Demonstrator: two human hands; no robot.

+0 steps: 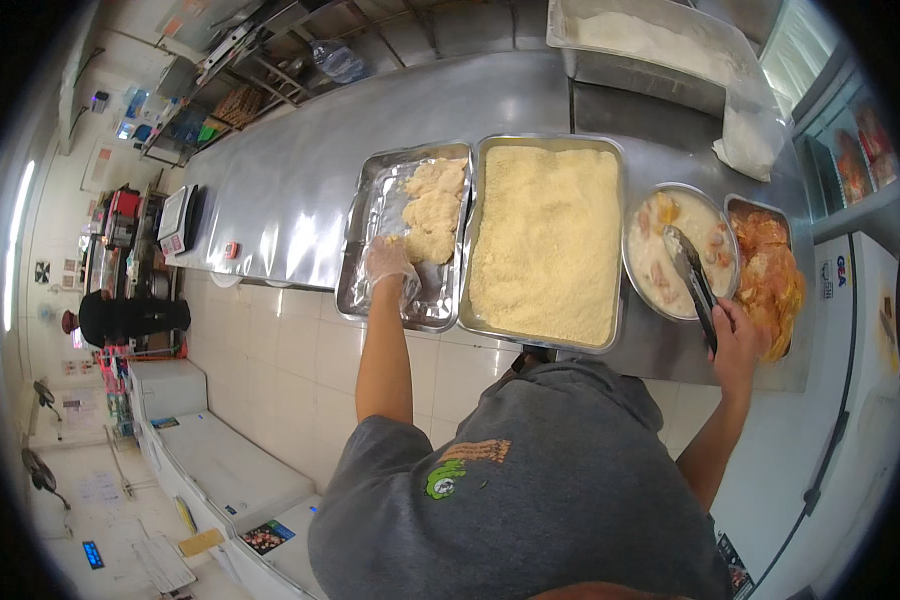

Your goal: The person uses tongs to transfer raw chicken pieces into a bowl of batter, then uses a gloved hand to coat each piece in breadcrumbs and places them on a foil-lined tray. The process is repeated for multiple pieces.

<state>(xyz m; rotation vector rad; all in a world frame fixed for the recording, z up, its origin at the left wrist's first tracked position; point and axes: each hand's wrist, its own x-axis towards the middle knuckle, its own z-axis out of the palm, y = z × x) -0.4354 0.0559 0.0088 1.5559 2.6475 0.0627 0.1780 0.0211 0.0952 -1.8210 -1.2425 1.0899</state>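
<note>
My left hand (390,264), in a clear plastic glove, is over the steel tray (371,202) on the left. It is at the near edge of several crumb-coated meat pieces (433,214); its fingertips are hard to make out. My right hand (739,337), bare, grips black-handled tongs (691,274). Their metal tips reach into a round steel bowl (630,262) of pale batter (656,262) with pieces of meat in it. Between my hands stands a deep steel tray (621,225) filled with yellow breadcrumbs (544,240).
A tray of orange marinated meat (765,262) stands right of the bowl. At the back right is a large clear tub (645,71) of white flour-like powder. A scale (178,217) and a small red timer-like device (231,250) sit on the steel table (285,180). Another person (131,319) stands far left.
</note>
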